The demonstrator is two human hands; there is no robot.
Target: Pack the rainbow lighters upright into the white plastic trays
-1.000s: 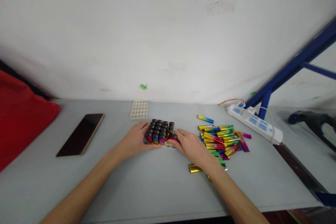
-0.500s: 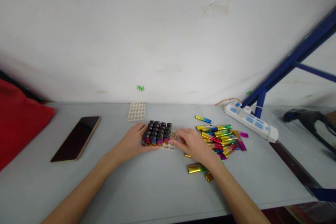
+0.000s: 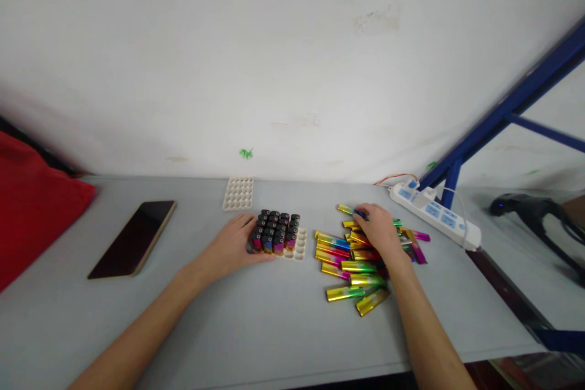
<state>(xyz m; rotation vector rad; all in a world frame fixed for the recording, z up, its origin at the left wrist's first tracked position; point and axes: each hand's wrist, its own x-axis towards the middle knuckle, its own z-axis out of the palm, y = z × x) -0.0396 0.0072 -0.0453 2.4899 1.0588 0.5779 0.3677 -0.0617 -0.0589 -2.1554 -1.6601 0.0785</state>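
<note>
Upright lighters (image 3: 274, 233) with black tops and shiny coloured bodies stand packed in rows in a pale tray (image 3: 300, 245). The tray's right-hand column of round pockets holds nothing. Around the left side of this block curls my left hand (image 3: 237, 241), thumb along the front and fingers behind. My right hand (image 3: 377, 225) is at the far side of a loose pile of lighters (image 3: 340, 253), its fingertips closed on the right end of a yellow-and-blue lighter (image 3: 346, 209). Part of the pile is hidden under that hand and wrist.
A second pale tray with round pockets (image 3: 238, 193) lies near the wall. To the left are a dark-screened phone (image 3: 132, 239) and a red cloth (image 3: 36, 213). A white power strip (image 3: 434, 213) lies by the blue metal frame (image 3: 457, 164) at right, with a black device (image 3: 534, 213) beyond.
My right hand has moved from the tray's right edge to the pile's far side and closed on a lighter. The tray's right pockets are now uncovered. My left hand stays put.
</note>
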